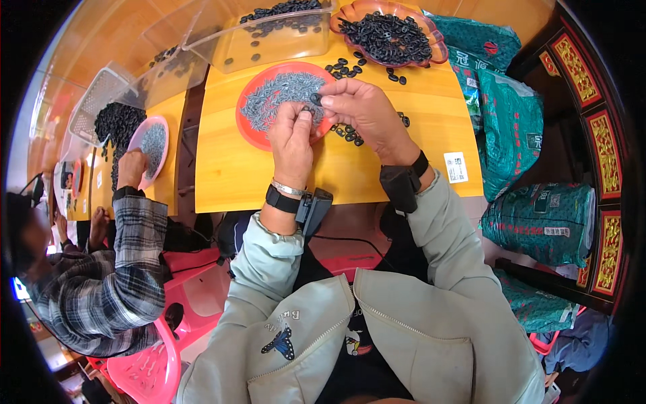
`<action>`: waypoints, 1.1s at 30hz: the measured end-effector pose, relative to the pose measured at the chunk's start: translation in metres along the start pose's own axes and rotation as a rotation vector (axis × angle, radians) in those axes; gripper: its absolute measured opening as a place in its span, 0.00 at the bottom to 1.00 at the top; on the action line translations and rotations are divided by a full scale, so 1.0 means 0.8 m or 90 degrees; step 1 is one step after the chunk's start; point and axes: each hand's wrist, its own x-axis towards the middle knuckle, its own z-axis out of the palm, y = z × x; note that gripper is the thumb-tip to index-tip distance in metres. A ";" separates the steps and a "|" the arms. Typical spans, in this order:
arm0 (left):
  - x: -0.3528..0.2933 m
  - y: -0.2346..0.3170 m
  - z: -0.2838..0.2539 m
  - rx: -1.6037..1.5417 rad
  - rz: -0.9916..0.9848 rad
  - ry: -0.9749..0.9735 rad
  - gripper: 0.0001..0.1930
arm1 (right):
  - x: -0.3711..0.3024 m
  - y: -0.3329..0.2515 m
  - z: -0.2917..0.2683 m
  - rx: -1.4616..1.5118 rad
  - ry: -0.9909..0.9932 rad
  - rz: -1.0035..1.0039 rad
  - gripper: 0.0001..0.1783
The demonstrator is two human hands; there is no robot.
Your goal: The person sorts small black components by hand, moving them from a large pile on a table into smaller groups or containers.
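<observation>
My left hand [293, 138] is closed in a pinch over the near right part of a red plate [246, 129], with a small dark piece at its fingertips. Close beside it, my right hand [367, 114] pinches a black oval piece [316, 99] between thumb and fingers. Many small grey metal pieces, like screws, fill the plate [241, 121]. Loose black oval pieces [349, 133] lie on the yellow table around and below my right hand. More of them [344, 69] lie beyond it.
An orange scalloped dish [441, 51] heaped with black pieces stands at the far right. A clear plastic bin [282, 44] holds more. Green bags [511, 128] stand along the right. At the left, a person in a plaid sleeve [138, 232] reaches to a pink plate [163, 161].
</observation>
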 end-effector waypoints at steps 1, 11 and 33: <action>0.000 0.001 0.000 -0.002 -0.004 0.001 0.05 | -0.001 0.000 0.001 -0.043 0.009 -0.020 0.10; 0.000 0.002 -0.001 0.021 -0.031 -0.032 0.04 | -0.003 -0.002 0.005 -0.159 0.031 -0.085 0.09; 0.000 -0.002 0.000 -0.032 -0.023 0.003 0.06 | -0.002 0.010 0.015 -0.256 -0.006 -0.110 0.13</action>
